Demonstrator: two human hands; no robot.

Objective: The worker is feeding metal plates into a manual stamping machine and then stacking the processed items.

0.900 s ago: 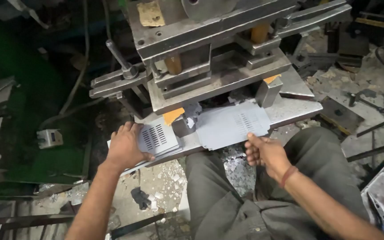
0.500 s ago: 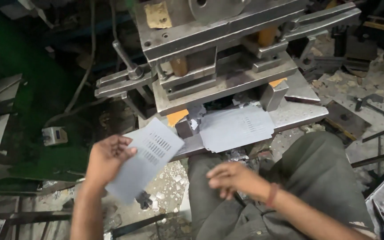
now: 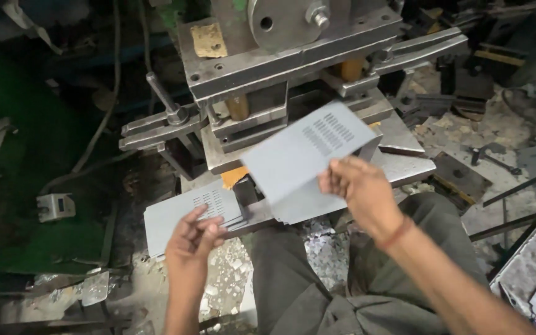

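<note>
Gripping a flat grey slotted metal sheet (image 3: pixel 308 152), the right hand (image 3: pixel 358 189) should feed it squarely, while the left hand (image 3: pixel 193 239) seemingly pinches stacked sheets (image 3: pixel 175 214).

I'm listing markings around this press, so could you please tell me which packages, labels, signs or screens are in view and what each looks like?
Worn yellowish rectangular label plate: on the grey steel press head, upper left, edges chipped.
Small pale grey switch box: on the floor at left, boxy, with a dark slot.
No packages or screens visible; the slotted grey metal sheets in both hands carry no labels.
</note>
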